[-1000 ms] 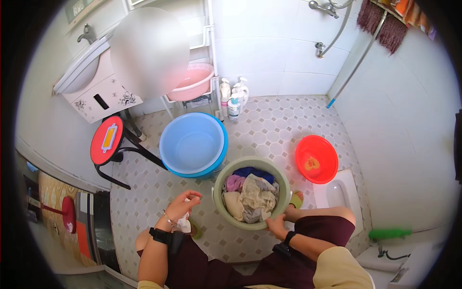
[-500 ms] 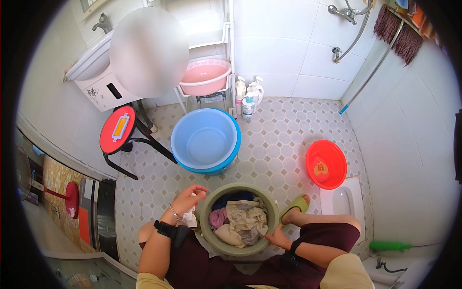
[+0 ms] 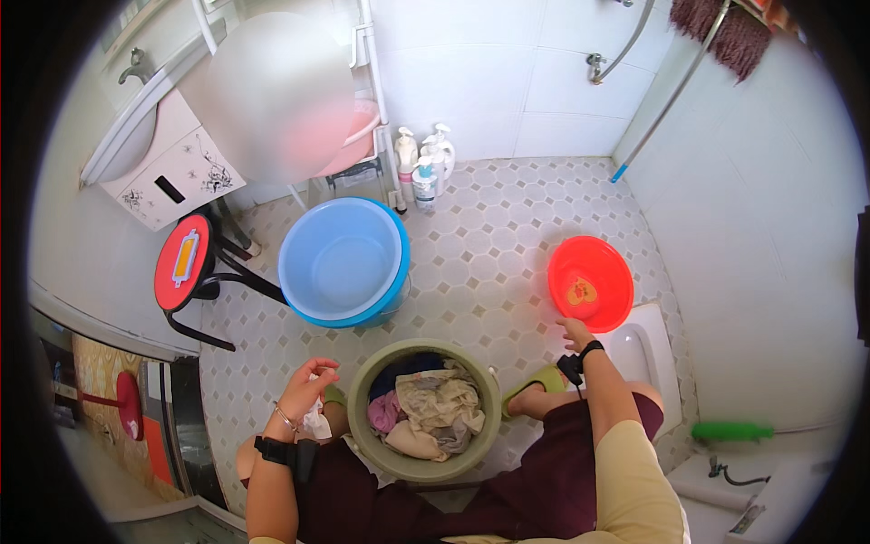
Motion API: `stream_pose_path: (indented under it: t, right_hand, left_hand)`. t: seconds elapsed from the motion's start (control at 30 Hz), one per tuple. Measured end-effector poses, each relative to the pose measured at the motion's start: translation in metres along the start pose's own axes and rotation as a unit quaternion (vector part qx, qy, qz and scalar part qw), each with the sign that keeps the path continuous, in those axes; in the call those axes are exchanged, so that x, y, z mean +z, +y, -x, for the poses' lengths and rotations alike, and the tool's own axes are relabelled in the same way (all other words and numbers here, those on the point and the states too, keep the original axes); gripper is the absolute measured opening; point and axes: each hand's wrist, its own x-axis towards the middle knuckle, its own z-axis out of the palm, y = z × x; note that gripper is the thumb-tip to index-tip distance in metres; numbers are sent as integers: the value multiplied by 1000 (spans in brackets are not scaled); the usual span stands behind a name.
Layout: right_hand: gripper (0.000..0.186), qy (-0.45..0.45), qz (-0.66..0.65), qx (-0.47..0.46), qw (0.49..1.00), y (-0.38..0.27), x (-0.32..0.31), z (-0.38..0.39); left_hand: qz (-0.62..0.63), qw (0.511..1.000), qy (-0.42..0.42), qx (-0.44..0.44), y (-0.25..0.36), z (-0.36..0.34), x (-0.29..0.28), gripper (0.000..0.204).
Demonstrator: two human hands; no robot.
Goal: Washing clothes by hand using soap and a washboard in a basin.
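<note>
My left hand (image 3: 304,385) is closed on a crumpled white cloth or paper (image 3: 315,422), left of a green bucket (image 3: 362,440) full of mixed clothes (image 3: 430,408) between my legs. My right hand (image 3: 576,336) is open, reaching forward just short of a red plastic basin (image 3: 609,272), with nothing visibly held. A light blue basin (image 3: 340,267) sits in a darker blue bucket (image 3: 381,313) on the floor ahead.
A red stool (image 3: 172,276) stands left, near a sink cabinet (image 3: 168,163). Pump bottles (image 3: 423,181) stand by a white rack holding a pink basin (image 3: 358,145). A squat toilet (image 3: 662,363) lies right; a mop (image 3: 671,95) leans against the wall.
My right hand has let go of the green bucket and moved forward toward the red basin. The green bucket now sits closer to me than a second ago.
</note>
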Motion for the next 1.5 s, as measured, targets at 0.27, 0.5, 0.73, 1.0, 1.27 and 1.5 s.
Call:
stream_pose_path:
  t: [0.27,0.5,0.73,1.0,1.27,1.5]
  right_hand:
    - [56,-137,-44,49,988,-41,56,-5]
    - [56,-333,-205,-103,914,-148,202,32]
    - [58,-240,-165,-60,955,-212,287,13]
    - [45,-318,-300,-23,899,-201,288,10]
    - [44,-282,-332,-16,900,-168,202,30]
    - [44,-185,-330,-46,925,-113,79,20]
  left_hand:
    - [-134,988,55,-46,-41,-15,-13,32]
    - [-88,996,12,-25,-19,-17,1,33]
    - [-131,991,-27,-24,-17,-6,9,33]
    - [-112,994,-16,-7,-20,-2,5,33]
    - [-119,992,-15,-30,-5,-4,9,34]
    - [-139,987,-56,53,-17,-30,28,33]
